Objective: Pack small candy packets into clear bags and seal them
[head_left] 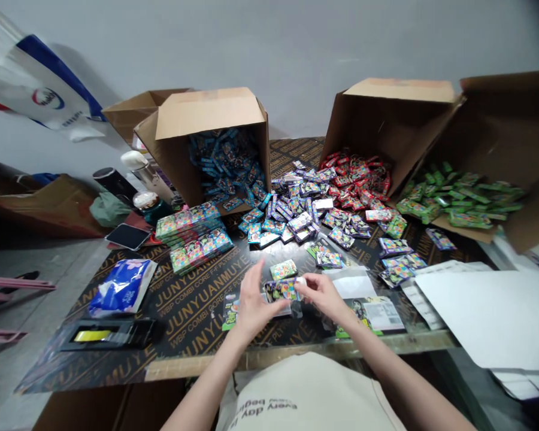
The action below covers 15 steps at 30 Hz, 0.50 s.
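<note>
My left hand [253,302] and my right hand [322,294] meet near the table's front edge, both pinching a small purple sweet packet [282,290] between them. Under it lies a clear bag with a green printed card [232,312]. A green packet [283,269] lies just beyond my fingers. Further back spreads a heap of purple packets [296,206], with blue ones [256,224] to its left and red ones [354,179] to its right.
Three tipped cardboard boxes spill blue [209,114], red [399,96] and green packets [458,200]. Stacked filled packs [193,236] lie left of centre. A tissue pack [123,286], a tape dispenser [103,334], a phone [128,236], white sheets [489,311] and printed bags [377,311] ring the dark board.
</note>
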### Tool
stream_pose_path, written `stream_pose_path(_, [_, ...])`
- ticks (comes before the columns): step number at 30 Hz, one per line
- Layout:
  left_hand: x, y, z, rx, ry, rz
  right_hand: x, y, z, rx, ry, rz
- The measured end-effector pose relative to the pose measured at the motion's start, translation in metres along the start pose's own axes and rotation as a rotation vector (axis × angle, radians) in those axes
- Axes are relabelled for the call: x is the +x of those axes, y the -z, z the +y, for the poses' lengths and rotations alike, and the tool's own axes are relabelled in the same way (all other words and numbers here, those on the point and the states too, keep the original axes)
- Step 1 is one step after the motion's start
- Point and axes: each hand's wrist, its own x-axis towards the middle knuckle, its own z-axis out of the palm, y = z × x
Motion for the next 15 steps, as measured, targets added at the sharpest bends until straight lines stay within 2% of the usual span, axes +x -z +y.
stream_pose_path(2, [-0.006, 0.002, 0.001, 0.226, -0.128, -0.195, -0.002, 0.003, -0.003, -0.019, -0.010, -0.098])
stream_pose_path(4, [-0.011, -0.001, 0.000, 0.326, -0.107, -0.311, -0.003, 0.002, -0.004, 0.044, -0.032, -0.091])
stream_pose_path(9, [-0.016, -0.011, -0.007, 0.315, -0.043, -0.270, -0.005, -0.006, -0.002, 0.264, -0.111, 0.026])
stream_pose_path(15, [-0.027, -0.025, -0.009, 0.139, 0.043, -0.146, -0.009, -0.014, 0.004, 0.193, -0.082, 0.106])
